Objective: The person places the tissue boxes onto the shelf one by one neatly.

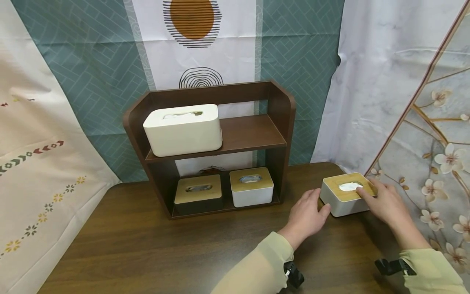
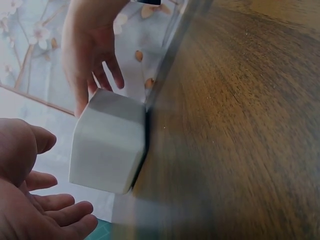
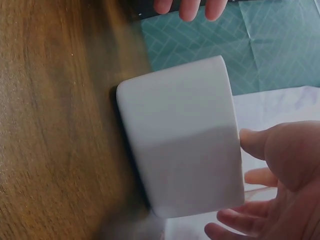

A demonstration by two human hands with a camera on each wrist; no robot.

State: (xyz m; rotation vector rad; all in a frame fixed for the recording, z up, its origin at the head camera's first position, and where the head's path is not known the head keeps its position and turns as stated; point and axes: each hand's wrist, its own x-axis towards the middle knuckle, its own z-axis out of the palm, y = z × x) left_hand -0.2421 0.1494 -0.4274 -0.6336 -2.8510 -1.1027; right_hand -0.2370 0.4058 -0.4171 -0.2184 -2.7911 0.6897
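Note:
A white tissue box (image 1: 345, 196) with a wooden lid and a tissue in its slot stands on the table at the far right. My left hand (image 1: 306, 214) is beside its left end, fingers extended; a gap shows between that hand (image 2: 45, 190) and the box (image 2: 107, 145) in the left wrist view. At the other end is my right hand (image 1: 387, 202), its thumb over the lid and its fingers reaching down the right side. In the right wrist view, the right thumb (image 3: 257, 142) meets the lid edge of the box (image 3: 185, 135), with the fingers loosely spread.
A dark brown two-tier shelf (image 1: 253, 143) stands at the back of the table (image 1: 147, 253). Its upper tier bears a large cream tissue box (image 1: 183, 132). Below are a black tissue box (image 1: 198, 204) and a white one (image 1: 253, 196), both wooden-lidded. Patterned curtains (image 1: 301, 81) surround the table.

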